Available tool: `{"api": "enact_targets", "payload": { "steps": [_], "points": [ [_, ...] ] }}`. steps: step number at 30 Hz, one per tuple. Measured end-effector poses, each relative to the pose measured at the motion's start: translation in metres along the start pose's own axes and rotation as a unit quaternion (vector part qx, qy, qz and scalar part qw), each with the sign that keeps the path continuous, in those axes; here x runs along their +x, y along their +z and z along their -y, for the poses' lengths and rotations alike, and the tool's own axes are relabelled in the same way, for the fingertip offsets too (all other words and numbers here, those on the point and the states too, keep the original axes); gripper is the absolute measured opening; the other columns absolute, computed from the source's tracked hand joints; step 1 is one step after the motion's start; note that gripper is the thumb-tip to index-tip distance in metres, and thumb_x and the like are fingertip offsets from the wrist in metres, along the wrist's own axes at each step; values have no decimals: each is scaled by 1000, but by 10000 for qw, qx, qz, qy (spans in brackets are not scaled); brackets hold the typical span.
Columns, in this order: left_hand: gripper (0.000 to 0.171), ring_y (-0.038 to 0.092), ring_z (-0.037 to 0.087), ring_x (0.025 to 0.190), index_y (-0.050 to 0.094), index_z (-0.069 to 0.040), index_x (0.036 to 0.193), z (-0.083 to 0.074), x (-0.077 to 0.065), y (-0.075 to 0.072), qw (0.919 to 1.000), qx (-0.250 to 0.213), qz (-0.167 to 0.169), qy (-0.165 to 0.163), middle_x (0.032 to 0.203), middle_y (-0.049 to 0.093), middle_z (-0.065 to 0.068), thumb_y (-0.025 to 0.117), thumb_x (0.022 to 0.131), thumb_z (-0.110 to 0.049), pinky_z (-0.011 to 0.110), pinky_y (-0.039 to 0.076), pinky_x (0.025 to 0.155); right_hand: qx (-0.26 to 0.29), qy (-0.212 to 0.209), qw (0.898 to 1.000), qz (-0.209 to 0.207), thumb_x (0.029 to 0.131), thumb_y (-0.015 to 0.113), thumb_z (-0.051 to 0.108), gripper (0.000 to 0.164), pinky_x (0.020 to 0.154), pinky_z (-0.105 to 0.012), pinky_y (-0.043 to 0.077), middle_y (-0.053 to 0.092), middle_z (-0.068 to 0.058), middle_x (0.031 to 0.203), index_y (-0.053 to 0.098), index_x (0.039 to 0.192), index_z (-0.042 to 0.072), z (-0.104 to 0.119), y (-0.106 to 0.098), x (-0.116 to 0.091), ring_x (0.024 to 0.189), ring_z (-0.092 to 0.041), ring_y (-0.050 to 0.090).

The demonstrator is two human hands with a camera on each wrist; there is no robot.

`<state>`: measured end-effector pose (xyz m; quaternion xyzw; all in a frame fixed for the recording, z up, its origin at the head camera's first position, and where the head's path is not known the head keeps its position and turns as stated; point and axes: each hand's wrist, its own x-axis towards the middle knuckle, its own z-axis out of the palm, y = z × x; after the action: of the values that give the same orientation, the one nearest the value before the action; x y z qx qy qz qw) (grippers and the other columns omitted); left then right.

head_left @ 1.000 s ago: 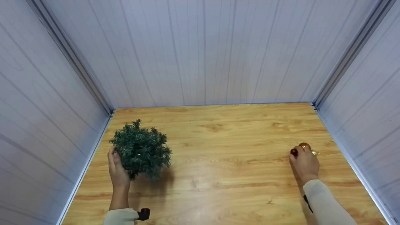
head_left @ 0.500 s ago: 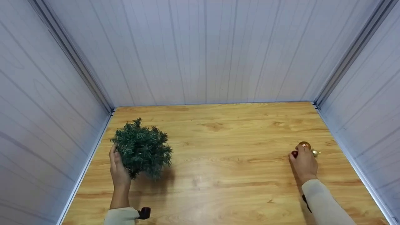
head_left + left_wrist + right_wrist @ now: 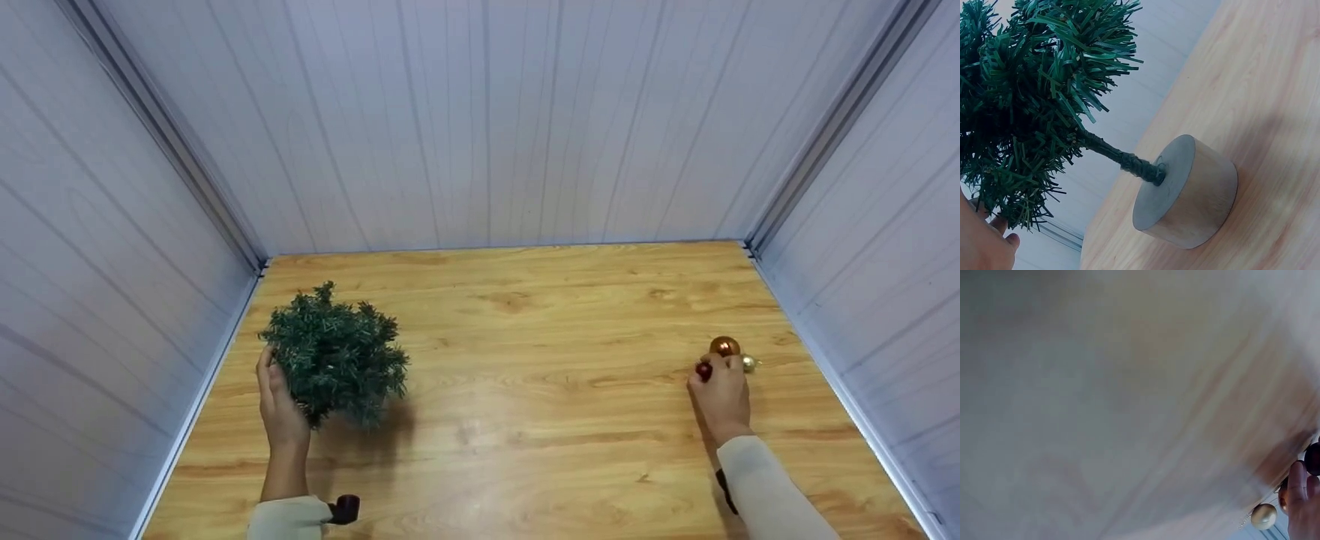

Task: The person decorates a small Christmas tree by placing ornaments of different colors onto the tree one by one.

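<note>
A bushy green artificial tree with needle-like plastic foliage (image 3: pixel 337 356) stands at the left of the light wood-grain tabletop (image 3: pixel 510 420), just to the right of the left hand (image 3: pixel 285 409). That hand reaches up along the tree's left side, its fingers extended and resting against the outer foliage rather than gripping it. The left wrist view shows the wrapped dark green trunk (image 3: pixel 1123 160) set into a thick round wooden base (image 3: pixel 1190 197), which sits on the tabletop.

Well apart, on the right side, a small shiny dark red ball (image 3: pixel 703 370) lies at the tips of the right hand (image 3: pixel 724 397), between the thumb and the fingers, which pinch it. The back of this hand faces up, the wrist is low, and the forearm comes in from the lower right. A larger glossy copper ball (image 3: pixel 724 346) lies just beyond the fingers, and a small pale gold ball (image 3: pixel 748 363) is just beside it, to the right of the fingers. The right wrist view is mostly blurred tabletop, with the balls and fingertips crowded into its lower right corner.

Pale sleeves (image 3: pixel 289 517) cover both forearms, and a dark wrist-worn device (image 3: pixel 344 509) projects beside the left cuff.
</note>
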<state>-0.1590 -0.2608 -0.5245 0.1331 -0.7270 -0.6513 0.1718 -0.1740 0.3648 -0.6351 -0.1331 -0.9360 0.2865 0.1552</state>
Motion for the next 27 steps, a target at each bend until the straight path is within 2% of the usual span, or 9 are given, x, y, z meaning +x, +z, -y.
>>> {"api": "enact_targets", "payload": {
  "steps": [6,13,19,21,23,27],
  "points": [
    [55,6,34,151,19,-27,158,1,1,1,9999,-144,13,44,166,7,2,21,106,-44,65,1,116,83,101,9999,-16,91,62,8,33,81,-58,49,47,-27,117,58,120,-6,3,0,-2,99,-48,57],
    [56,3,34,151,20,-27,157,3,1,2,9992,-406,-11,28,166,5,2,22,105,-47,62,-2,117,418,96,9988,-235,89,65,6,34,88,-56,49,54,-28,115,59,120,-8,10,1,-4,104,-46,58],
    [56,3,33,151,21,-28,157,6,0,4,9985,-539,-34,60,166,5,0,22,105,-49,60,-3,117,637,169,9975,-256,88,66,2,29,85,-50,50,55,-26,115,63,115,-9,12,2,-8,99,-40,60],
    [57,3,33,151,21,-28,157,6,-1,4,9982,-581,-61,94,166,6,0,22,105,-50,60,-3,117,707,242,9969,-232,88,66,2,28,82,-43,52,54,-25,115,63,114,-8,12,2,-9,97,-38,61],
    [57,3,32,151,21,-28,157,7,0,5,9978,-642,-88,121,166,6,0,22,105,-50,59,-3,118,793,278,9963,-178,89,66,3,28,79,-31,52,52,-23,115,62,114,-7,12,1,-9,96,-37,62],
    [56,3,31,151,21,-27,157,7,2,8,9973,-700,-152,137,166,7,-1,22,105,-47,57,-3,118,973,336,9947,-38,89,66,4,27,70,-9,41,53,-22,113,60,115,-5,16,-2,-9,95,-35,62]
  ]
}}
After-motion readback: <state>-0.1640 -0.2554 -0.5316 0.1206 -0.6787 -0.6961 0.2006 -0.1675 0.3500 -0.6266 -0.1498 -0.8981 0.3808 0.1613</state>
